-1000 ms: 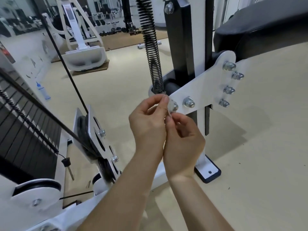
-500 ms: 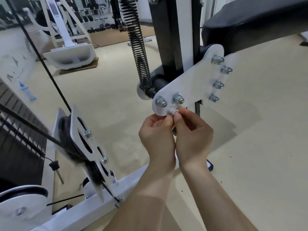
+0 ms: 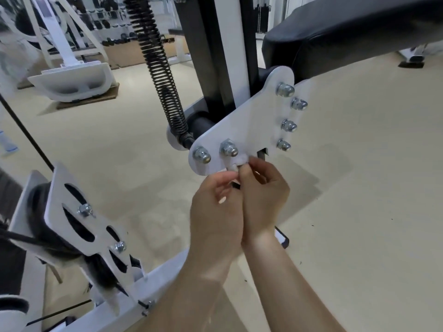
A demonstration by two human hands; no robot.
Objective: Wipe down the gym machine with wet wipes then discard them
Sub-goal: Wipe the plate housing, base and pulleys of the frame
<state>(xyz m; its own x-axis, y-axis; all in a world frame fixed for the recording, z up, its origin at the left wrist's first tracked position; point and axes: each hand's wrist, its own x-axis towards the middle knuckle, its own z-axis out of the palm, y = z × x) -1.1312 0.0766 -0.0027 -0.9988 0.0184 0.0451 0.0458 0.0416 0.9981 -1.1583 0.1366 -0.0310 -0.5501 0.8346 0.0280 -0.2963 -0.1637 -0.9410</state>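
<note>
A white steel bracket plate of the gym machine carries several chrome cap nuts, under a black padded seat. Just below the plate's lower edge my left hand and my right hand are pressed together. Their fingertips pinch a small crumpled white wet wipe against the plate's bottom edge, under the second nut. Most of the wipe is hidden by my fingers.
A black coil spring runs down to the plate's left. A white pulley bracket with a black cable sits lower left on the white base frame. Beige floor spreads right. Other white machines stand far back left.
My joined hands dropped from in front of the plate's nuts to its lower edge and shifted slightly right. The view moved closer to the bracket.
</note>
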